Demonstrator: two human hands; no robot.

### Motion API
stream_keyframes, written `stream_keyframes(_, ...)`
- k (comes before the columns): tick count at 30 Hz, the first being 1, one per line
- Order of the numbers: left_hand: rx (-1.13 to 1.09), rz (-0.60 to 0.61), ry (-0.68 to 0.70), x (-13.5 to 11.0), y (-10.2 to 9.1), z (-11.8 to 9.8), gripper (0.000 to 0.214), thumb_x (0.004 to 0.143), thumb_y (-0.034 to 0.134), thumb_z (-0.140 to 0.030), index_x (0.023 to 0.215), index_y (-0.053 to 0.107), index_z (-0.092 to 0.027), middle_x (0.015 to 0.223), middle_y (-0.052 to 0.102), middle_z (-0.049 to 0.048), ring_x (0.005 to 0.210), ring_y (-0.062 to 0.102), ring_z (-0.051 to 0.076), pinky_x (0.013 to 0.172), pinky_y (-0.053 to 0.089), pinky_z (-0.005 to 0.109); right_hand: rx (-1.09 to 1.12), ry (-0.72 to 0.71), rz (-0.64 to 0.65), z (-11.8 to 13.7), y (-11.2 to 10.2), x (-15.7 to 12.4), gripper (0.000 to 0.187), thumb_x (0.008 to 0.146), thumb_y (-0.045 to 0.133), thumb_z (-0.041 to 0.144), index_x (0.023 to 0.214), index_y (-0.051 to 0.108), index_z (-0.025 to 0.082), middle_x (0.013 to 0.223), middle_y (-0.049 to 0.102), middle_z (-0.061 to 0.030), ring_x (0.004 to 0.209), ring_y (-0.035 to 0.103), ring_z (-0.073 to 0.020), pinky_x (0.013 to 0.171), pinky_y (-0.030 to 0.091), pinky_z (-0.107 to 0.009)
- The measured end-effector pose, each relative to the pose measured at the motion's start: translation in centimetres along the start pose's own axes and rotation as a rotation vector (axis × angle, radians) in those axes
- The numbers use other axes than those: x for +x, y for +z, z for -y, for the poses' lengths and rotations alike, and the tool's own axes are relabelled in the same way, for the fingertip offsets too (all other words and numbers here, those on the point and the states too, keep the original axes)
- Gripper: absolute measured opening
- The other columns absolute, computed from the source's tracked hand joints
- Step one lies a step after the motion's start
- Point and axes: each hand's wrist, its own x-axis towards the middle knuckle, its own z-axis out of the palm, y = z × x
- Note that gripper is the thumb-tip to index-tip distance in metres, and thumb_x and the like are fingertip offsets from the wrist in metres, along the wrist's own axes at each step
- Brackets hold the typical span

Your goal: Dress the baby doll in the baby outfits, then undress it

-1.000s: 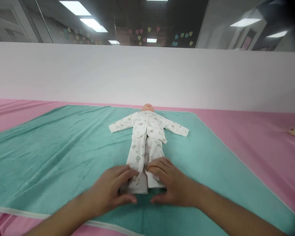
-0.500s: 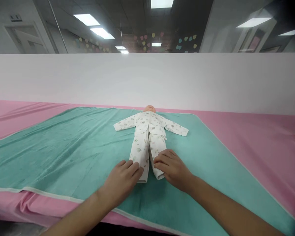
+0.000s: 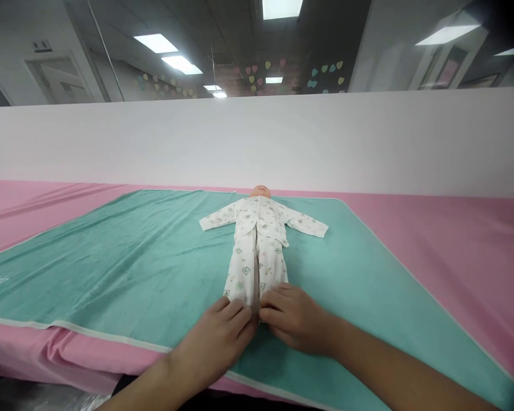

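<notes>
A baby doll (image 3: pixel 261 191) lies on its back on a teal blanket (image 3: pixel 124 257), its head at the far side. It wears a white printed jacket (image 3: pixel 261 217) with both sleeves spread out to the sides. Below that are white printed trousers (image 3: pixel 244 265), the two legs straight and close together. At the hem of the left trouser leg, my left hand (image 3: pixel 223 339) has its fingers closed on the cloth. My right hand (image 3: pixel 297 319) is curled closed on the end of the right leg. Both hems are hidden behind my fingers.
Pink cloth (image 3: pixel 445 240) covers the surface under the blanket and hangs over its near edge. A low white wall (image 3: pixel 257 140) runs along the back, with a mirror or glass panel (image 3: pixel 240 45) above it reflecting ceiling lights and heart decorations.
Both hands have moved nearer to me and closer together, down to the trouser ends. The trouser legs now lie straighter and closer to each other.
</notes>
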Motion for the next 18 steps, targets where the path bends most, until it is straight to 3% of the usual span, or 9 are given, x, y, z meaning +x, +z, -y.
stream_keyframes(4,-0.134,0.021,-0.038,0.0,0.0,0.1,0.013,0.087,0.048,-0.012,0.095,0.056,-0.018,0.086,0.059,0.0037,0.080,0.051,0.019,0.071,0.041,0.034,0.094,0.036,0.003,0.1,-0.1,0.1,0.010,0.089,0.045,0.023,0.087,0.054,0.019,0.081,0.060,-0.0026,0.067,0.050,-0.0134,0.060,0.035,-0.028)
stream_keyframes(9,-0.251,-0.008,-0.053,0.4,-0.9,-0.6,0.017,0.090,0.046,-0.018,0.100,0.059,-0.022,0.086,0.060,0.0038,0.080,0.055,0.017,0.071,0.045,0.030,0.265,0.317,-0.105,-0.5,0.2,0.0,0.013,0.092,0.042,0.023,0.088,0.053,0.019,0.072,0.056,0.0005,0.061,0.047,-0.0104,0.056,0.033,-0.025)
stream_keyframes(11,-0.234,-0.054,-0.079,0.0,-0.8,-0.8,0.021,0.090,0.044,-0.015,0.101,0.060,-0.022,0.084,0.061,0.0041,0.078,0.057,0.017,0.068,0.046,0.028,0.300,0.351,-0.097,-0.8,0.2,0.0,0.013,0.091,0.043,0.024,0.084,0.054,0.019,0.073,0.056,0.0000,0.062,0.047,-0.0107,0.057,0.033,-0.024)
stream_keyframes(13,-0.210,-0.118,-0.095,-1.4,-0.6,-0.7,0.024,0.090,0.042,-0.015,0.104,0.060,-0.022,0.084,0.062,0.0045,0.077,0.058,0.016,0.067,0.048,0.027,0.376,0.385,-0.086,-1.2,0.0,0.0,0.015,0.090,0.044,0.025,0.080,0.054,0.020,0.073,0.055,0.0006,0.063,0.047,-0.0107,0.057,0.034,-0.024)
stream_keyframes(15,-0.179,-0.206,-0.141,-4.1,-0.5,-0.6,0.025,0.091,0.042,-0.019,0.108,0.060,-0.023,0.085,0.063,0.0046,0.076,0.059,0.016,0.068,0.050,0.027,0.485,0.510,-0.116,-1.8,-0.2,-0.2,0.018,0.090,0.043,0.026,0.076,0.052,0.019,0.068,0.053,0.0020,0.060,0.045,-0.0102,0.057,0.034,-0.024)
stream_keyframes(18,-0.064,-0.407,-0.413,-9.7,-0.8,-0.3,0.024,0.091,0.045,-0.025,0.109,0.061,-0.025,0.092,0.064,0.0051,0.084,0.061,0.018,0.071,0.052,0.028,0.596,0.767,-0.197,-3.0,-0.2,-0.6,0.026,0.091,0.041,0.033,0.069,0.047,0.019,0.062,0.046,0.0034,0.057,0.040,-0.0103,0.054,0.032,-0.024)
